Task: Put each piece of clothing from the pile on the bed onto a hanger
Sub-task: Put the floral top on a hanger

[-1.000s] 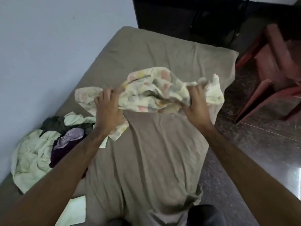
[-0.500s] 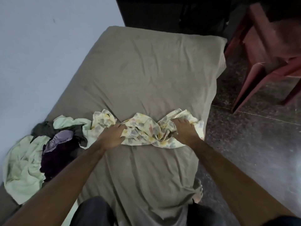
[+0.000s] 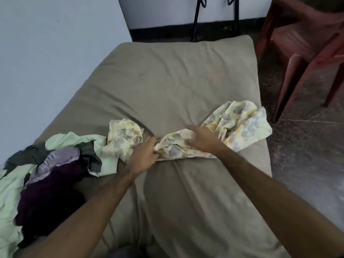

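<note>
A pale yellow floral garment (image 3: 240,123) lies bunched across the middle of the olive-covered bed (image 3: 176,79). My right hand (image 3: 202,138) grips a fold near its centre, fingers curled into the cloth. My left hand (image 3: 142,158) lies on the garment just left of that, its fingertips on the fabric; whether it pinches the cloth is hard to tell. A pile of clothes (image 3: 52,174) sits at the bed's left: light green, grey, lilac and dark purple pieces. No hanger is visible.
A pale wall (image 3: 46,53) runs along the left of the bed. Red plastic chairs (image 3: 301,43) stand on the dark speckled floor (image 3: 307,155) at the right. Black metal legs (image 3: 196,19) stand beyond the bed's far end.
The floral garment went from held up in the air to lying on the bed. My hands have since come closer together at its middle, and its right part has spread toward the bed's edge.
</note>
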